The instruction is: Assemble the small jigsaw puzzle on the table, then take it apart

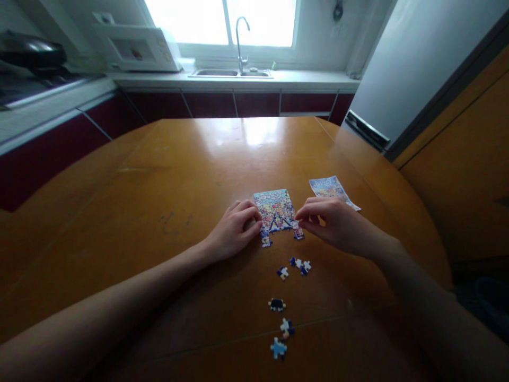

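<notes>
Jigsaw puzzle (274,202) partly built on wooden table (178,170), left hand (236,225) curled at its left edge, right hand (334,220) bent at its right edge, both grips hard to tell, loose jigsaw pieces (279,348) nearer

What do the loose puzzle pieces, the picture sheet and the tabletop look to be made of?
Loose puzzle pieces: probably printed cardboard, flat with interlocking tabs, though possibly plastic.
Picture sheet: likely thin printed paper, with a slightly curved edge; finish unclear.
Tabletop: seemingly varnished wood, orange-brown and glossy where it reflects the window.
</notes>
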